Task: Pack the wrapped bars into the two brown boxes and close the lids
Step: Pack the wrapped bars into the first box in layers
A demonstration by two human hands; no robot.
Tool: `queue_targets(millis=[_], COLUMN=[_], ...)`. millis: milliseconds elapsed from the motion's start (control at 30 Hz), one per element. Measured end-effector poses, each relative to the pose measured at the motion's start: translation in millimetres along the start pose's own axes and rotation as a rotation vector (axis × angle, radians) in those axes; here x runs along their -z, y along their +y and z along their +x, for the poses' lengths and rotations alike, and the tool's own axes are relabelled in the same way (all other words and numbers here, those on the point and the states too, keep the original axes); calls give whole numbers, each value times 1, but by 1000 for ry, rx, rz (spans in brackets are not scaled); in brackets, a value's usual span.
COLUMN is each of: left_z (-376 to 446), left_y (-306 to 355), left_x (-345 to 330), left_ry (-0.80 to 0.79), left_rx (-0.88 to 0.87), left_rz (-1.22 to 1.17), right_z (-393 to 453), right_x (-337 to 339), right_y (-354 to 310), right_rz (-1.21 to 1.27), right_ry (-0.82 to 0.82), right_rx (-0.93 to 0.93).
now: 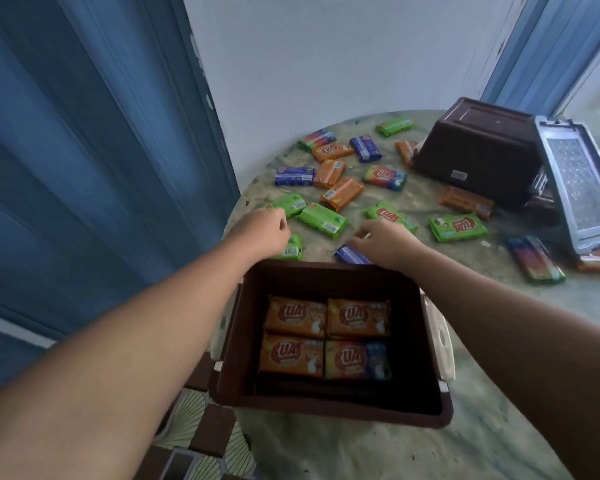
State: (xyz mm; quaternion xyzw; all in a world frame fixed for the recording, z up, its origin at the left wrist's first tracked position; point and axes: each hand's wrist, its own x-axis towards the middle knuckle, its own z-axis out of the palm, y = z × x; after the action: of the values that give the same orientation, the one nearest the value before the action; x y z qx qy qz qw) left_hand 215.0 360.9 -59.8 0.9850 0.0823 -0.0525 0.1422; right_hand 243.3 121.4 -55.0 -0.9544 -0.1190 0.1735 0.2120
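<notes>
An open brown box (234, 344) stands at the table's near edge with several orange wrapped bars (297, 317) laid flat inside. Just beyond its far rim, my left hand (264, 230) curls over a green bar (291, 250) that lies on the table. My right hand (388, 242) reaches to a blue bar (352, 255), and its fingers pinch the bar's end. Many green, orange and blue bars (342, 192) lie scattered further back. The second brown box (478, 157) lies tipped over at the far right.
A grey patterned lid (582, 192) leans by the tipped box, with orange bars (465, 200) beside it and under it. A rainbow-coloured bar (536, 259) lies at the right. The round table (499, 427) ends at a blue door on the left, with tiled floor below.
</notes>
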Motion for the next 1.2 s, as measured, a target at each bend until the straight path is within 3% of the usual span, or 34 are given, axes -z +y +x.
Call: queue_targets(millis=[233,500,667,800,900,1200], left_z=[58,78,73,74,72,46], left_y=[-28,-37,-47,-51,-50,-24], left_x=[-12,-41,-53,-53,-53,-16], left_ry=[-240,-429,-352,-404,-358,-28], left_rx=[-74,-158,-155,-130,-134,-194], left_rz=[220,332,270,249,230,209], right_z=[54,73,79,80,80,51], right_x=[-23,-49,-55,-61,-61,-34], right_y=[-4,-6,-4,1,-2,-25], right_rz=[-269,-400,-379,-363,-315,-315], right_ry=[-193,-88,-85,-141,-170,122], right_rx=[-107,-205,-257,-299,-245,35])
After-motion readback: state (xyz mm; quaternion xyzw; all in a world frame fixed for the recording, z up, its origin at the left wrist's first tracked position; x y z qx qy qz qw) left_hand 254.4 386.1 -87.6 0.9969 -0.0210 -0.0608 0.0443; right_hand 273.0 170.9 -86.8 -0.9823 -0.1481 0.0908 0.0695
